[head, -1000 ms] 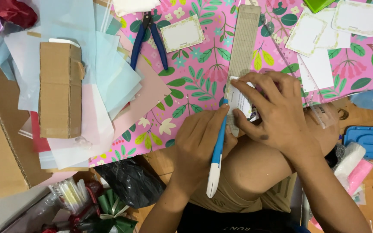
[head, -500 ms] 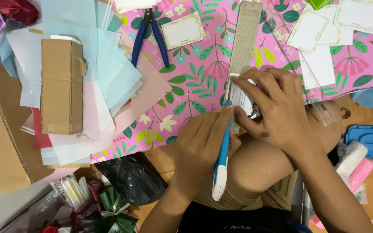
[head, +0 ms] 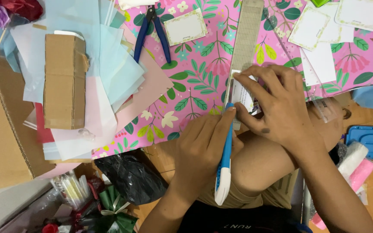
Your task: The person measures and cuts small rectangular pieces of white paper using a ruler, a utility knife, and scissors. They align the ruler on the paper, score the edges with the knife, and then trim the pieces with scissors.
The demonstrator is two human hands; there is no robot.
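The left hand (head: 203,146) grips a blue-and-white craft knife (head: 225,159), fingers closed round the handle, the tip set against the edge of a clear ruler (head: 246,39) near the lower end of that ruler. The right hand (head: 281,108) lies across the ruler and a small white card (head: 241,94), fingers spread and pressing flat; it grasps nothing. The card sits under the ruler's lower portion, on pink floral paper (head: 195,82) that covers the bench. The person's bare knee (head: 260,164) is directly beneath both hands. Blue-handled pliers (head: 152,34) lie on the floral paper to the upper left, beside a blank card with a green border (head: 185,26). Further cards (head: 311,28) lie at the upper right. A cardboard box (head: 64,82) rests on pale blue and pink sheets (head: 108,73) at left. A blue plastic tray (head: 370,142) sits at the right edge, well apart from the hands.
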